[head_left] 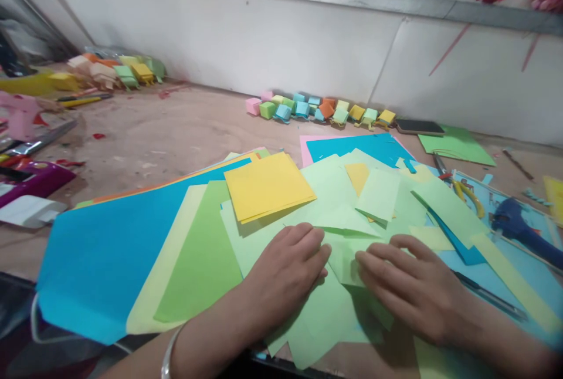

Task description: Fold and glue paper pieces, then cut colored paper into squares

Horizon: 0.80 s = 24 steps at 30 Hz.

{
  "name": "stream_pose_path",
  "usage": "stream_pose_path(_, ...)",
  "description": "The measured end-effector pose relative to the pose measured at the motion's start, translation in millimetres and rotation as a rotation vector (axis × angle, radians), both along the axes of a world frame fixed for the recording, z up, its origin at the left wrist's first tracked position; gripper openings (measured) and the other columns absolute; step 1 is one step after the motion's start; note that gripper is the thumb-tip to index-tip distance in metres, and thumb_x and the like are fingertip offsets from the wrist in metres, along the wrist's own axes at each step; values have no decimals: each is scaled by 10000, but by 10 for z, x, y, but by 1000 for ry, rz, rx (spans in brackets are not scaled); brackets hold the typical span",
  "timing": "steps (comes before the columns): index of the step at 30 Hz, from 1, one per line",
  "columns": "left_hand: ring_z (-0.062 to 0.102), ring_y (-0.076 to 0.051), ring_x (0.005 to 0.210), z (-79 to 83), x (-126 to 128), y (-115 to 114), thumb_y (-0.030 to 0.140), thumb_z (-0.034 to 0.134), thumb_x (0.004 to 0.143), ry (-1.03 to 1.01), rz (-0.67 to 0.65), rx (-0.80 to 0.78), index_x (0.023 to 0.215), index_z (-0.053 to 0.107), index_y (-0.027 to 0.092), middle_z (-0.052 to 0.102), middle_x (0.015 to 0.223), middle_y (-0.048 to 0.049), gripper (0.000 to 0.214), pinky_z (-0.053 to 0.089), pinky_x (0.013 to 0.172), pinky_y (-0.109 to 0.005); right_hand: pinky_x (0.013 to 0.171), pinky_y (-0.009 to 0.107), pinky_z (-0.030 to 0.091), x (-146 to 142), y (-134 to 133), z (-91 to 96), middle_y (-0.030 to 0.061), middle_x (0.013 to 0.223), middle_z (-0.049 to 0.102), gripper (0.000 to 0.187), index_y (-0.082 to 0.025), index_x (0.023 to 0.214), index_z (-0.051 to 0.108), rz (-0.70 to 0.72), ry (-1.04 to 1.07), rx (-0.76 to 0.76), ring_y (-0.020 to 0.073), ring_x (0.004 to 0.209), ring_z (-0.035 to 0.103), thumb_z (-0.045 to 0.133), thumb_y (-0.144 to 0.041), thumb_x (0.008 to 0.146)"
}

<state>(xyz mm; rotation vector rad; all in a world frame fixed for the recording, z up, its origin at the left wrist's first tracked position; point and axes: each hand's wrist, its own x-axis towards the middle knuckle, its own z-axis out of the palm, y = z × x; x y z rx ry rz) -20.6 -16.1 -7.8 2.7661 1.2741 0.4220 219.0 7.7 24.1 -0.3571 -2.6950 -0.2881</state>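
Observation:
My left hand (pixel 288 267) and my right hand (pixel 413 288) rest side by side on a small pale green paper piece (pixel 345 250) at the near middle of the table. Their fingertips press its folded edge from either side. The left fingers are curled and held together on the paper. The right fingers lie fairly flat on it, pressed down. Under the piece lie more pale green sheets (pixel 325 314). A stack of yellow squares (pixel 266 185) sits just beyond my left hand.
Large blue (pixel 101 250) and green (pixel 202 256) sheets spread to the left. Rows of small folded paper boxes (pixel 316 109) stand by the wall, more at far left (pixel 118 71). A blue glue gun (pixel 521 226), pliers (pixel 468 194) and a craft knife (pixel 488 294) lie to the right.

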Motion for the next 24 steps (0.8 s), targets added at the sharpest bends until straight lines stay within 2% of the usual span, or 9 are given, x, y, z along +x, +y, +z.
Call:
stream_pose_path(4, 558, -227, 877, 5, 15, 1, 244, 642, 899, 22, -123, -91, 992, 612, 148, 626, 935, -41, 137, 478, 758, -366, 698, 355, 391, -30, 12, -85, 65, 865, 695, 301, -171, 789, 633, 46, -3, -144, 178, 775, 553, 400, -94, 962)
stream_pose_path(8, 570, -218, 861, 32, 0, -3, 296, 618, 919, 35, -115, -148, 932, 607, 165, 631, 931, -36, 132, 470, 762, -367, 691, 323, 392, 42, 130, -116, 43, 856, 665, 181, -186, 849, 607, 9, 95, -395, 160, 778, 546, 471, -135, 958)
stream_pose_path(11, 571, -225, 847, 63, -20, -18, 335, 606, 921, 32, -120, -144, 898, 601, 185, 623, 920, -38, 152, 466, 754, -386, 707, 311, 422, 91, 180, -136, 57, 915, 618, 145, -196, 797, 581, -99, 199, -547, 161, 801, 535, 550, -210, 938)
stream_pose_path(15, 572, -264, 906, 107, -42, -48, 346, 585, 919, 20, -139, -142, 965, 618, 206, 623, 970, -69, 151, 465, 759, -424, 746, 354, 453, 81, 155, -264, 89, 1019, 576, 193, -196, 726, 548, -371, 209, -533, 204, 889, 532, 600, -245, 906)
stream_pose_path(17, 571, -269, 920, 125, -46, -57, 337, 555, 933, 1, -138, -166, 971, 622, 203, 623, 989, -78, 155, 467, 758, -433, 771, 388, 472, 56, 127, -343, 100, 1034, 574, 221, -193, 702, 519, -453, 195, -524, 233, 942, 547, 587, -245, 906)
stream_pose_path(20, 571, -265, 962, 140, -40, -64, 309, 536, 945, -33, -146, -199, 951, 620, 185, 629, 1015, -79, 150, 475, 783, -430, 744, 388, 512, 21, 102, -404, 113, 1036, 582, 237, -189, 679, 490, -491, 158, -484, 243, 947, 583, 560, -204, 905)
stream_pose_path(24, 576, -253, 1013, 128, -26, -75, 289, 570, 938, -36, -195, -223, 976, 617, 147, 650, 1032, -82, 154, 487, 838, -400, 713, 388, 545, -5, 109, -382, 125, 1001, 602, 246, -187, 666, 488, -462, 127, -370, 239, 896, 614, 552, -192, 903)
